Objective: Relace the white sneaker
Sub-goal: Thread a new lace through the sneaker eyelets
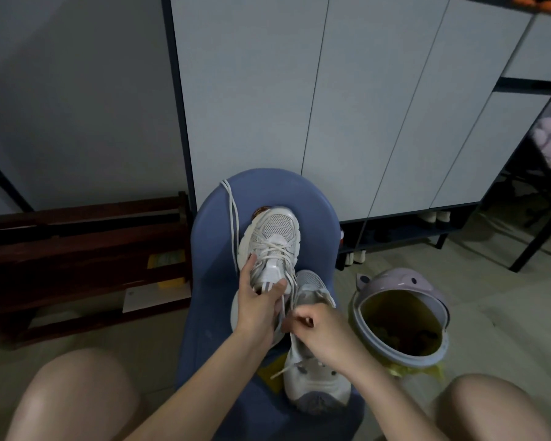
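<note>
A white sneaker (275, 237) lies on a blue chair (318, 218), toe pointing away, with laces crossed over its front. My left hand (256, 300) grips its collar and tongue. My right hand (318, 326) pinches a white lace (291, 294) just behind the tongue. A long loop of the lace (233, 211) trails up the chair's left side. A second white sneaker (315, 377) lies nearer to me on the chair, partly under my right hand, with a loose lace end (282, 370) sticking out.
A lilac bin (404, 281) with a yellow liner stands on the floor right of the chair. A dark wooden rack (83, 256) is at the left. White cabinet doors (331, 106) rise behind. My bare knees frame the bottom corners.
</note>
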